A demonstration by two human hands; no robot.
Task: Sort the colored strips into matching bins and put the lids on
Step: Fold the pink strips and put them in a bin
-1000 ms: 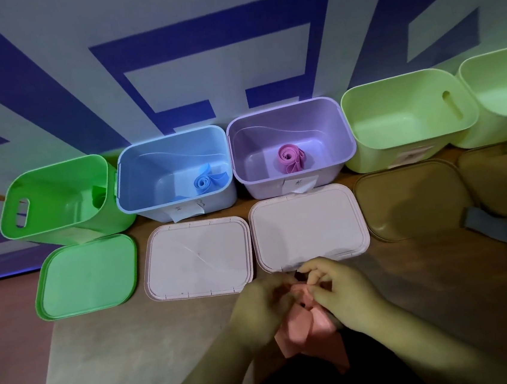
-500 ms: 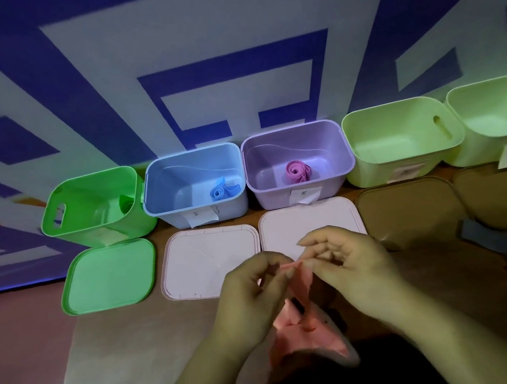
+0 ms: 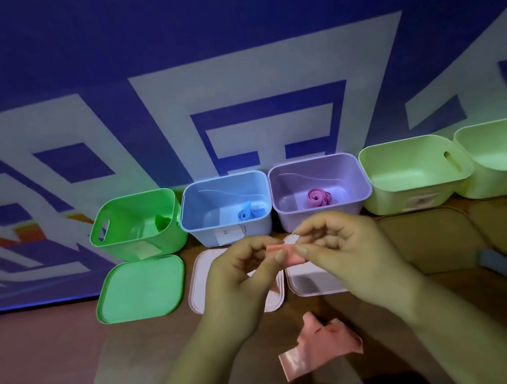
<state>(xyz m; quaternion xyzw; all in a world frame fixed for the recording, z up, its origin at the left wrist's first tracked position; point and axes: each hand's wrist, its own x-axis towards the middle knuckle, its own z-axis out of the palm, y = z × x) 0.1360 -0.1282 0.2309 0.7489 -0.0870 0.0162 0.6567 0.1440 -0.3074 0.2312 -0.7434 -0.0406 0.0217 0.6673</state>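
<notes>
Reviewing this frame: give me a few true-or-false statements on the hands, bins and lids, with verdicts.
1. The left hand and the right hand both pinch the salmon-pink strip. True.
2. The blue bin has its lid on. False: it is open, and a rolled blue strip lies inside.
3. The purple bin holds a rolled magenta strip. True.
4. The green lid is fitted on the green bin. False: it lies flat on the table in front of that bin.
</notes>
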